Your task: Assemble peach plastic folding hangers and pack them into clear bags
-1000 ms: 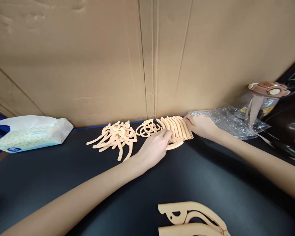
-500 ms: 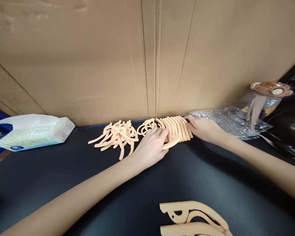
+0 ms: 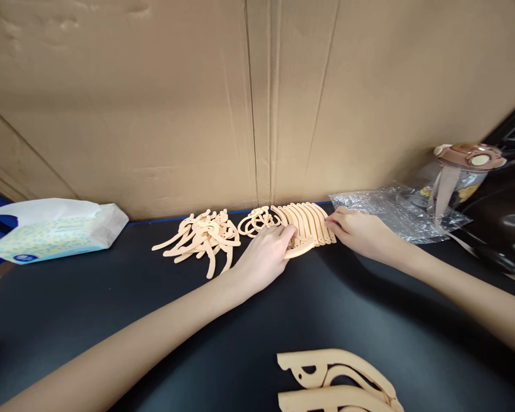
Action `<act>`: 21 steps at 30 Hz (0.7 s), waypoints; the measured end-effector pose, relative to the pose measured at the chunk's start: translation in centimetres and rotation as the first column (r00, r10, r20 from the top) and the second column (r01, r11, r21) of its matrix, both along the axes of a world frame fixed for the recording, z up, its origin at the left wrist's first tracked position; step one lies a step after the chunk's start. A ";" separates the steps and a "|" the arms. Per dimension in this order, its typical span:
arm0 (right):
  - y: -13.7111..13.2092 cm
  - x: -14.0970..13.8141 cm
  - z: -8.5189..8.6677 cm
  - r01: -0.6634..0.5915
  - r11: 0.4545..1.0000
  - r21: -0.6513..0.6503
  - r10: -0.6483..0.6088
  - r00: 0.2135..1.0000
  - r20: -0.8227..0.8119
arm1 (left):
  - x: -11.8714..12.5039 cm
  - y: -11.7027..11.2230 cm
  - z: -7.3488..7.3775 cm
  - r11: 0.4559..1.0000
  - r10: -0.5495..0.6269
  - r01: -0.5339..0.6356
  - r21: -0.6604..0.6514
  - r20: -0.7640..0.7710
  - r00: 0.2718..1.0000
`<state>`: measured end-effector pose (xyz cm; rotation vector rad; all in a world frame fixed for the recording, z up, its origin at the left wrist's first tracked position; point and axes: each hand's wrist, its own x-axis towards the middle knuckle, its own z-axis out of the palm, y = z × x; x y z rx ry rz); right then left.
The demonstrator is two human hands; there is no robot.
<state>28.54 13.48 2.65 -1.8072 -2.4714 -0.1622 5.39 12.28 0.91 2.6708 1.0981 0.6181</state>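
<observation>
A row of curved peach plastic strips (image 3: 311, 222) lies side by side at the far edge of the black table (image 3: 111, 309). My left hand (image 3: 264, 257) rests on the row's left end, fingers curled on one curved strip (image 3: 301, 248) that sticks out in front. My right hand (image 3: 360, 232) presses its fingertips against the row's right end, fingers together. Left of the row lie a few peach rings (image 3: 255, 222) and a loose heap of peach hook-shaped pieces (image 3: 203, 237).
A cardboard wall (image 3: 257, 103) stands behind the table. A tissue pack (image 3: 54, 232) lies at the far left. Crumpled clear plastic (image 3: 395, 214) and a lidded bottle (image 3: 459, 174) sit at the right. Larger peach pieces (image 3: 335, 380) lie at the near edge.
My left hand has curled tighter on the front strip and drawn slightly back. My right hand has slid a little down along the row's right end.
</observation>
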 end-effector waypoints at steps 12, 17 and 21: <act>-2.9 -4.3 4.0 -0.248 0.966 0.068 0.240 0.773 -0.587 | -0.2 -1.5 3.1 0.969 0.173 -0.115 -0.220 0.265 0.948; -2.8 -6.1 5.1 -0.383 0.924 -0.012 0.202 0.513 -0.834 | -0.5 -2.4 4.4 0.935 0.228 -0.067 -0.348 0.447 0.865; -2.2 -6.4 5.8 -0.342 0.939 0.050 0.230 0.512 -0.828 | -1.3 -2.2 5.1 0.949 0.266 -0.120 -0.292 0.533 0.803</act>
